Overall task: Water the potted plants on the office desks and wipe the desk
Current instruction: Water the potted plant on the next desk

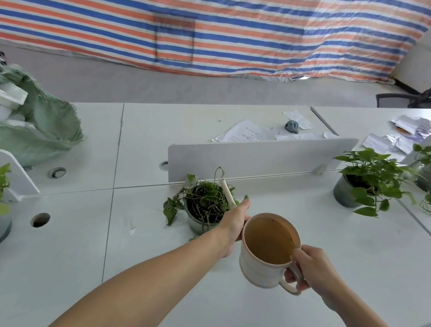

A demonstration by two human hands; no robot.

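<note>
White laminate bench under both hands, seamed, with round cable holes left of them. Striped orange-blue tarpaulin beyond, grey floor below it. Printed papers past the divider, writing too small to read. Right hand closed around mug handle; left hand curled against potted plant, touching mug.

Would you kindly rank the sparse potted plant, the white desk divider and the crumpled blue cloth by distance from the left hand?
1. Sparse potted plant, touching the left hand.
2. White desk divider, just behind the plant.
3. Crumpled blue cloth, beyond the divider among papers.
</note>
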